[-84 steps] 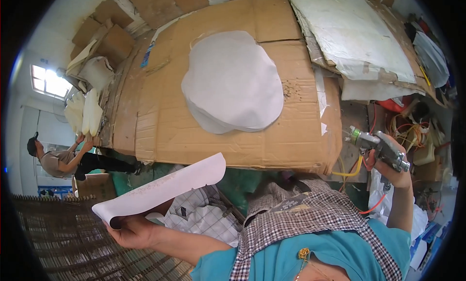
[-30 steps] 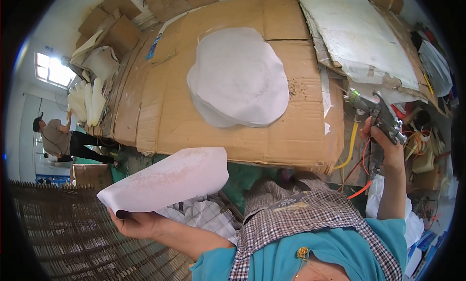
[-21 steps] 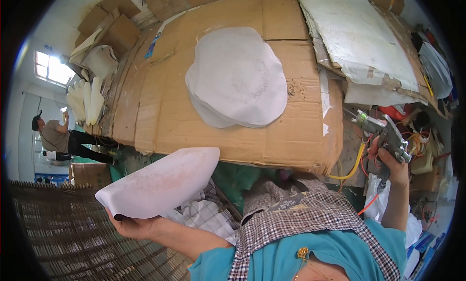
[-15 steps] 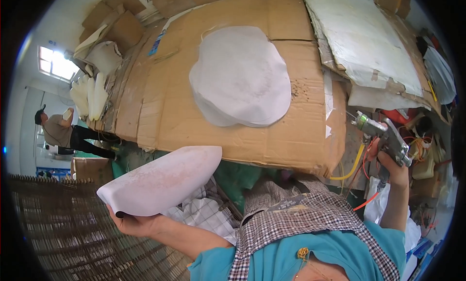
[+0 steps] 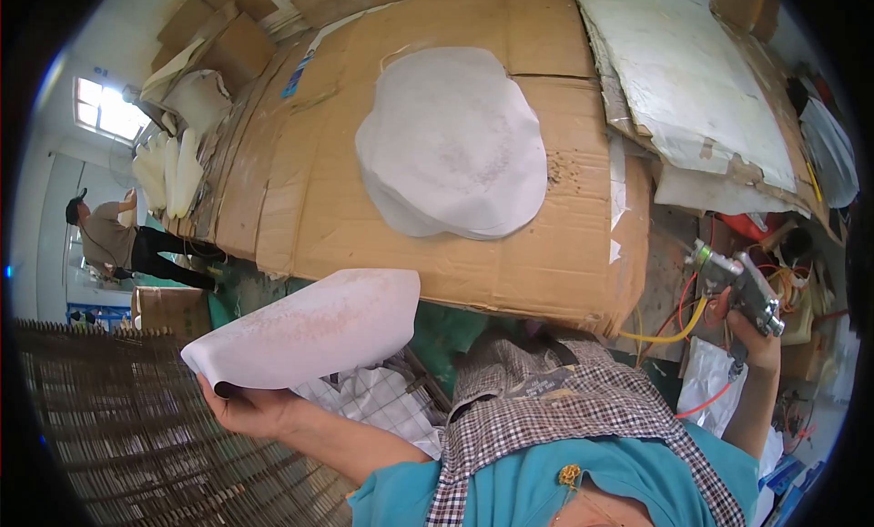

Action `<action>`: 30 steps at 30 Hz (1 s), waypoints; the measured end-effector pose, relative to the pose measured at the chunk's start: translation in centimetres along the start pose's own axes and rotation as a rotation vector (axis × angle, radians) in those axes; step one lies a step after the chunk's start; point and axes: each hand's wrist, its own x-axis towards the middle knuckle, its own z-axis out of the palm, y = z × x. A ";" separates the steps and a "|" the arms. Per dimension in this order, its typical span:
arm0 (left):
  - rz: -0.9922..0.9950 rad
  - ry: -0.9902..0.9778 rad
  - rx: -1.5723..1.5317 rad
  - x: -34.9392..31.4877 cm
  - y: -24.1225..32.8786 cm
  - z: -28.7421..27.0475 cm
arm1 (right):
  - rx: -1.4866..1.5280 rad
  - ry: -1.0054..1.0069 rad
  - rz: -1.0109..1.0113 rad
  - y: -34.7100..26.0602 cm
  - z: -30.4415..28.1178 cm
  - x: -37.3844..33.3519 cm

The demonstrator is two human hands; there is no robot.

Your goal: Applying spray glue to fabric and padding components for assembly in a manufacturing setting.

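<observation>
My left hand [image 5: 250, 412] grips the near edge of a pale, flexible sheet [image 5: 309, 331], which curls upward beside the table's front edge. Its upper face carries speckled brownish marks, and its dark underside shows at the curled corner. Out to the right, my right hand [image 5: 742, 325] is wrapped around a metal spray gun [image 5: 739, 281] with a yellow hose and an orange-red hose near it. The gun points up and left, away from the sheet. A stack of similar pale sheets [image 5: 452, 140] lies on the cardboard-covered table [image 5: 309, 227], its top one speckled too.
A slatted rack [image 5: 109, 409] stands at the lower left. Whitish coated boards [image 5: 692, 90] lie on the right. Cream-coloured shapes [image 5: 170, 172] rest at the table's left end, near another person [image 5: 114, 236]. Hoses and clutter fill the space under the right-hand boards.
My right hand has moved slightly right and down with the spray gun. The sheet in my left hand has tipped a little, showing more of its face. The other person's arms have shifted.
</observation>
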 end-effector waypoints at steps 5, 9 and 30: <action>-0.004 -0.047 0.003 0.3 -0.2 -0.2 | -0.018 -0.229 -0.011 -0.9 2.1 2.3; -0.021 -0.016 -0.056 0.7 -0.2 -0.3 | 0.002 -0.073 -0.029 -0.2 5.0 5.4; 0.090 0.251 0.205 -0.4 4.5 -3.9 | -0.125 -0.274 -0.072 3.5 10.7 12.8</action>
